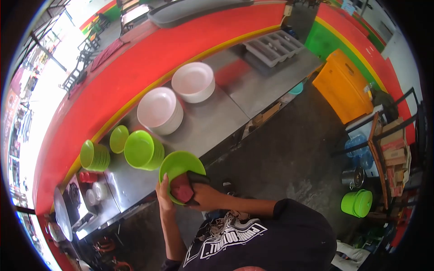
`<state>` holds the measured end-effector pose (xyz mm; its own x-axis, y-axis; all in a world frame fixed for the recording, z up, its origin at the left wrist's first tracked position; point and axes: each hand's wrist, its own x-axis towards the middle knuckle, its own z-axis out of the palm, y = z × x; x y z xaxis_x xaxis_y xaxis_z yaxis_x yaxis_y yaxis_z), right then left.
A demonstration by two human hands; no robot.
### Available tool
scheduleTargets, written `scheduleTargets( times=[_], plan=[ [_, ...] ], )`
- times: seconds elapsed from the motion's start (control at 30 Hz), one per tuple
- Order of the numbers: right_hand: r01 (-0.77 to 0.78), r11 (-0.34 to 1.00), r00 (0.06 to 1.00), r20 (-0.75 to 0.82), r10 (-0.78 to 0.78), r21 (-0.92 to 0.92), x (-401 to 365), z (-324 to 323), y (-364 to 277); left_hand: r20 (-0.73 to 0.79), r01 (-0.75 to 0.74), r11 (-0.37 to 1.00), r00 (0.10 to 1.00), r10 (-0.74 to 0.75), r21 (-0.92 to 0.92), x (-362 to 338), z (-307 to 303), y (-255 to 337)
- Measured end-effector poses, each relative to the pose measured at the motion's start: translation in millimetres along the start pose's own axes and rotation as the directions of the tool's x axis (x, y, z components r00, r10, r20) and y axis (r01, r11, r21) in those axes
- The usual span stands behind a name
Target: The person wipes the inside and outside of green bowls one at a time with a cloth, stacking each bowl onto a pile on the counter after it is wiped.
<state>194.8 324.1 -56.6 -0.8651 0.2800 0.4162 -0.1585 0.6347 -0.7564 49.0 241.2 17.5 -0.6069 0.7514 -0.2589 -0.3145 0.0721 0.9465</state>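
Note:
A large green bowl (177, 161) is tilted in front of my body, just off the edge of the steel counter. My left hand (164, 195) grips its rim from the side, thumb up along the edge. Inside the bowl, my right hand (204, 196) presses a dark red and dark-grey cloth (182, 187) against the wall; the cloth partly hides its fingers. Near the bowl stand a stack of large green bowls (141, 149), a smaller green bowl (119, 139) and a stack of small green bowls (92, 154).
Two stacks of white plates (158, 108) (193, 80) stand farther along the steel counter (217, 122). At its far end lies a grey cutlery tray (273, 49). A red wall (122, 90) runs behind. Right, on the floor, is a green lidded bucket (356, 203).

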Motion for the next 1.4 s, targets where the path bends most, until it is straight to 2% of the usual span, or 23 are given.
scheduleTargets(
  times=[0.07, 0.2, 0.23, 0.3, 0.4, 0.5, 0.6, 0.7, 0.8, 0.9, 1.0, 1.03, 1.13, 1.27, 1.33, 1.37, 1.4],
  plan=[
    [-0.031, 1.0, 0.995, 0.094, 0.031, -0.004, -4, -8, 18, -0.016, 0.114, 0.99, 0.993, -0.113, 0.08, -2, -9, 11],
    [-0.066, 0.998, 0.983, 0.174, 0.064, 0.003, -13, -8, 25, -0.106, 0.042, 0.994, 0.994, -0.032, 0.097, -3, -3, -2],
    [-0.157, 0.975, 0.958, 0.265, 0.111, 0.16, -6, -11, 14, -0.122, 0.029, 0.995, 0.992, -0.017, 0.099, -3, 1, -7],
    [-0.373, 0.835, 0.872, 0.461, 0.166, 0.404, 4, -20, -7, -0.121, 0.016, 0.993, 0.993, -0.001, 0.119, -4, 6, -10],
    [-0.172, 0.899, 0.948, 0.317, 0.039, 0.403, 11, -11, 7, -0.095, 0.029, 0.985, 0.995, -0.013, 0.173, -9, 12, -9],
    [-0.163, 0.961, 0.97, 0.215, 0.115, 0.223, 31, -16, 18, -0.146, 0.074, 0.956, 0.989, -0.033, 0.283, -18, 9, 5],
    [0.007, 1.0, 0.987, 0.162, -0.008, 0.009, 31, -9, 23, -0.212, 0.045, 0.951, 0.977, 0.023, 0.307, -20, -2, 14],
    [0.003, 0.994, 0.921, 0.386, -0.045, 0.108, 27, -17, 6, -0.236, 0.007, 0.977, 0.971, 0.044, 0.211, -22, -17, 19],
    [-0.072, 0.947, 0.875, 0.475, -0.09, 0.312, 30, -16, -20, -0.248, -0.033, 0.988, 0.966, 0.071, 0.154, -23, -27, 7],
    [-0.355, 0.775, 0.798, 0.602, -0.041, 0.523, 48, -11, -42, -0.229, 0.003, 0.985, 0.973, 0.036, 0.171, -32, -33, 10],
    [-0.028, 0.922, 0.862, 0.476, -0.174, 0.387, 63, 17, -19, -0.307, -0.008, 0.965, 0.947, 0.091, 0.262, -50, -42, 17],
    [0.061, 0.933, 0.858, 0.46, -0.23, 0.354, 72, 14, -28, -0.317, 0.032, 0.977, 0.948, 0.038, 0.213, -56, -48, 23],
    [0.273, 0.948, 0.802, 0.506, -0.317, 0.162, 78, 3, -45, -0.385, -0.03, 0.995, 0.921, 0.063, 0.091, -67, -68, 28],
    [0.215, 0.966, 0.863, 0.435, -0.257, 0.144, 56, 29, -17, -0.436, 0.019, 0.999, 0.899, -0.032, -0.035, -77, -68, 26],
    [0.226, 0.968, 0.883, 0.396, -0.252, 0.111, 53, 36, -10, -0.443, -0.132, 0.988, 0.892, 0.085, -0.076, -74, -67, 3],
    [0.149, 0.975, 0.885, 0.419, -0.205, 0.164, 51, 41, -9, -0.448, -0.203, 0.975, 0.883, 0.14, -0.096, -72, -65, -6],
    [0.066, 0.975, 0.883, 0.443, -0.157, 0.214, 51, 47, -10, -0.474, -0.2, 0.979, 0.867, 0.154, -0.049, -74, -57, -6]
  ],
)
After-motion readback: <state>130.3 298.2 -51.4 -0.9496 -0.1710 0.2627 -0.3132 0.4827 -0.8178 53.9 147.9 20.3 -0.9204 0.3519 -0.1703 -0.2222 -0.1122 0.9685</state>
